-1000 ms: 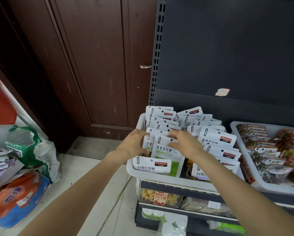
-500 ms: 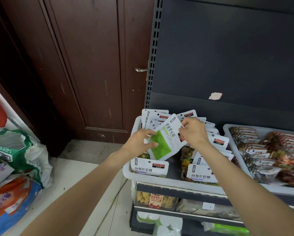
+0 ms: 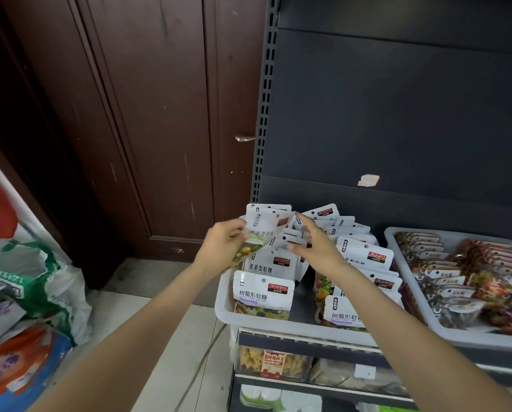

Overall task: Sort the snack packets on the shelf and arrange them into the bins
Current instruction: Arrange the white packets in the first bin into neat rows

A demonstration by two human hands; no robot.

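A white bin (image 3: 223, 304) on the shelf holds several white candy packets standing in two rows. My left hand (image 3: 223, 248) grips one white packet (image 3: 259, 233) with colourful candy showing, raised above the back of the left row. My right hand (image 3: 314, 248) hovers over the middle of the bin with fingers spread, touching the tops of the packets there. A front packet (image 3: 263, 292) stands upright in the left row, another (image 3: 345, 313) in the right row.
A second white bin (image 3: 409, 295) of dark red and brown snack packets sits to the right. Lower shelves hold clear boxes (image 3: 271, 362). A brown door (image 3: 147, 114) stands behind left; bags (image 3: 35, 286) lie on the floor at left.
My left hand has carried the green-backed packet up toward the back of the left row. My right hand has let go of it and opened over the bin's middle.
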